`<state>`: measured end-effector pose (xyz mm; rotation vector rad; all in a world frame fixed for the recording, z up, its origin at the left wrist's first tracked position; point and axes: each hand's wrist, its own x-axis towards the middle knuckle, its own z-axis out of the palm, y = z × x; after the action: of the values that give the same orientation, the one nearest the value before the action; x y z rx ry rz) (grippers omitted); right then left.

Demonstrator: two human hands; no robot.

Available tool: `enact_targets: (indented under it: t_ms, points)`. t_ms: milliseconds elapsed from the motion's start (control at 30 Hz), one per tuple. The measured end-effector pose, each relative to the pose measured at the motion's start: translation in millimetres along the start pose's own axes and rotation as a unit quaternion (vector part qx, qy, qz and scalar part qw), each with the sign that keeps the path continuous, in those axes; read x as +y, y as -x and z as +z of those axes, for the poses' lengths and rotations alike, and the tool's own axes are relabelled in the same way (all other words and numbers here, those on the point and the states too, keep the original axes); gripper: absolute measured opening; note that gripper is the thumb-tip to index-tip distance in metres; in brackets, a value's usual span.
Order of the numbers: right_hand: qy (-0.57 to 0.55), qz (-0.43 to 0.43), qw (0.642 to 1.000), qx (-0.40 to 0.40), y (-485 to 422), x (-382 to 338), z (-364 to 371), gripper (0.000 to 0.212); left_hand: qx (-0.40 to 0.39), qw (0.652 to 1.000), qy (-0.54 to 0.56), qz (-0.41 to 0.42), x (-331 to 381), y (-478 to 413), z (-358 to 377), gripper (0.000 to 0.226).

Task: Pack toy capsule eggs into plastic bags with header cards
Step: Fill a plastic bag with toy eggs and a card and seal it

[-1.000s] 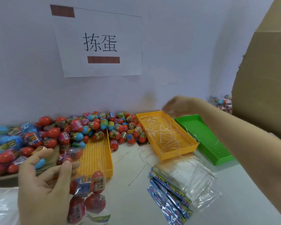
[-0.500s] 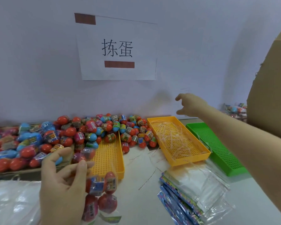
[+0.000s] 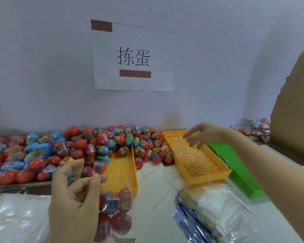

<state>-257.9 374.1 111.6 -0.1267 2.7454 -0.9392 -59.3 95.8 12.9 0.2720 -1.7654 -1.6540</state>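
Left hand (image 3: 74, 204) pinched the top of a clear bag (image 3: 112, 204) above the table's near edge, with four red and blue labelled capsule eggs (image 3: 120, 223) inside, blurred. Right hand (image 3: 203, 135) spread wide, holding nothing, over yellow tray (image 3: 211, 177) of thin clear strips (image 3: 191, 155). Loose egg pile (image 3: 95, 146) lay behind.

Glossy plastic eggs (image 3: 102, 139); perforated, seemingly matt plastic tray (image 3: 197, 158); brown cardboard box (image 3: 295, 109).
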Motion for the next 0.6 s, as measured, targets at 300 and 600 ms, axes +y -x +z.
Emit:
enact_targets:
  t_ms: [300, 600]
  points:
    - [-0.323, -0.159, 0.911, -0.203, 98.8, -58.7, 148.3, 0.082, 0.033, 0.997, 0.074, 0.004, 18.8, -3.3, -6.3, 0.046]
    - [-0.516, -0.126, 0.841, -0.102, 112.7, -60.4, 182.6, 0.029, -0.029, 0.969, 0.185, -0.161, 24.4, -8.0, -4.3, 0.065]
